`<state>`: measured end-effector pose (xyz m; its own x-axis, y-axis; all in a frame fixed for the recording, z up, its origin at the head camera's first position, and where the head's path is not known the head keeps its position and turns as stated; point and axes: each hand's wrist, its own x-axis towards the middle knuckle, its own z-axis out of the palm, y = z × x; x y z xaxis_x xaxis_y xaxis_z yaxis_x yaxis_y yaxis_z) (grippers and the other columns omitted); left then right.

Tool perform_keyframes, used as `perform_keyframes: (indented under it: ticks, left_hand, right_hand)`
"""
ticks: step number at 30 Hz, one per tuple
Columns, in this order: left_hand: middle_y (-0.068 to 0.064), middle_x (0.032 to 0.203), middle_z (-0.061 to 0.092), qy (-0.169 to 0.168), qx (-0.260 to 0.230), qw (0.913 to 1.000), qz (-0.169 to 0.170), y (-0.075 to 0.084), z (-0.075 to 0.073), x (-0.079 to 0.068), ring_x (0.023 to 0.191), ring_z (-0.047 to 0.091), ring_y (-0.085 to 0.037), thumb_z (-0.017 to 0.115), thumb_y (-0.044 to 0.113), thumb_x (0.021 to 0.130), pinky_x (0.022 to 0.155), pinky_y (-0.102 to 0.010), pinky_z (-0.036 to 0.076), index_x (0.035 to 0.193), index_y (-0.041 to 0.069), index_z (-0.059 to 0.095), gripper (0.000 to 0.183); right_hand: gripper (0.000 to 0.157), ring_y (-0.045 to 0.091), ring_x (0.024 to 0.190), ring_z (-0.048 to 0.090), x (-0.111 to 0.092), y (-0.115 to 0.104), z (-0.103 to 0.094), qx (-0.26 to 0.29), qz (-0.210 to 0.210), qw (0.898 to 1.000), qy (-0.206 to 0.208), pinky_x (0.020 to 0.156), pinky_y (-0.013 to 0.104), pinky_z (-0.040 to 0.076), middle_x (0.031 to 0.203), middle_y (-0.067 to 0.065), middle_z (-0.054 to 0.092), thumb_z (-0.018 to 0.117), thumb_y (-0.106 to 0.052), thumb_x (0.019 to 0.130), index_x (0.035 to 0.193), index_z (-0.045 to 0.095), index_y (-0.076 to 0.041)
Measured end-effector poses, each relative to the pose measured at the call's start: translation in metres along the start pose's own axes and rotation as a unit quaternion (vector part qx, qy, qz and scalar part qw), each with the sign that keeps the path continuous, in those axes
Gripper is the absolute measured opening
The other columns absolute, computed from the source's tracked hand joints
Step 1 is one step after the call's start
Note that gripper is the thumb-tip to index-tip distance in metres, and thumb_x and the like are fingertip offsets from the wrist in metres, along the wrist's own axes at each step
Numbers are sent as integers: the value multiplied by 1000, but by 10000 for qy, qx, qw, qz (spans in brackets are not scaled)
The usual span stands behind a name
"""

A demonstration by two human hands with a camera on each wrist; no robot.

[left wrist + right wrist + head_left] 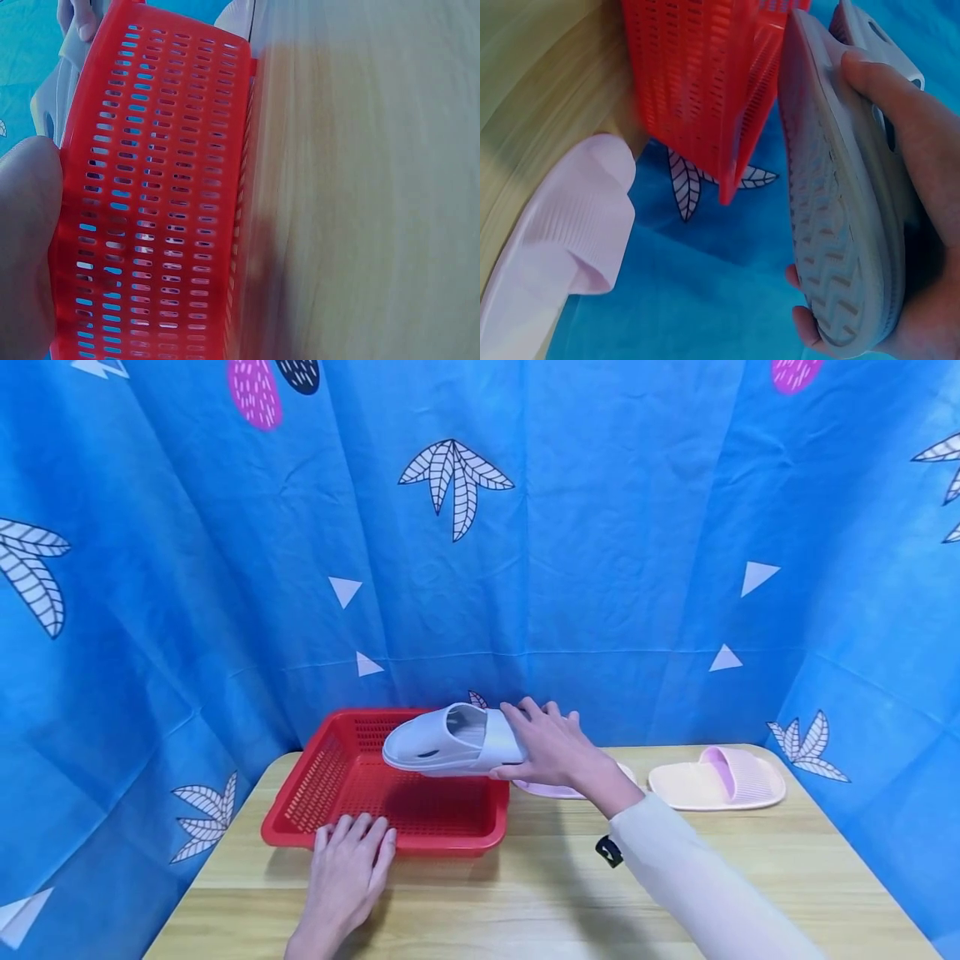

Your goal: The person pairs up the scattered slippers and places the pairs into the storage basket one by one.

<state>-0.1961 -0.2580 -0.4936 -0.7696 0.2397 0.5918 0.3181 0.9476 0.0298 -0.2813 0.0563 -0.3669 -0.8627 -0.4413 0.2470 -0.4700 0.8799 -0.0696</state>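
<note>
A grey closed-toe slipper [435, 743] is held above the red basket, its toe pointing left. My right hand [551, 743] grips it at the heel end. In the right wrist view, the slipper's patterned sole [821, 225] faces left, with the thumb against its upper side and fingertips showing at the sole's edge. The red basket [457, 845] sits on the table with perforated walls. My left hand [345, 872] rests its fingers on the basket's front rim; the left wrist view shows the thumb [30, 225] beside that rim.
To the right lies a pale pink slipper [738, 777] on the wooden table [750, 877]. Another pink slipper [551, 791] is partly hidden behind my right hand and forearm. A blue patterned curtain [600, 568] hangs behind and at both sides.
</note>
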Motion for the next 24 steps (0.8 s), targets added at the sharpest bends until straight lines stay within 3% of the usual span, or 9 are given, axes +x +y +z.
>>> perform_keyframes:
  ticks: [10, 18, 24]
  left_hand:
    - [-6, 95, 65, 134, -109, 9998, 60, 1, 0, 1, 91, 51, -28, 50, 38, 93, 79, -50, 31, 100, 14, 71, 33]
    - [-6, 98, 65, -18, -29, 10000, -51, 1, 1, 0, 93, 50, -28, 49, 40, 93, 81, -51, 31, 102, 14, 71, 34]
    - [-8, 104, 66, -310, 68, 9992, -258, 1, 0, 0, 98, 49, -28, 49, 44, 93, 86, -51, 29, 107, 15, 71, 39]
  right_hand:
    - [102, 24, 108, 43, 12, -11, 12, 141, 73, 9996, -221, 78, 47, 42, 130, 3, 45, 64, -76, 64, 146, 34, -25]
    - [103, 27, 113, 43, 20, -26, 17, 323, 32, 9988, -358, 81, 51, 42, 133, 5, 43, 66, -74, 64, 146, 33, -23]
    - [102, 29, 115, 42, 25, -42, 24, 401, -104, 9983, -401, 83, 54, 43, 132, 5, 43, 69, -72, 64, 145, 33, -22]
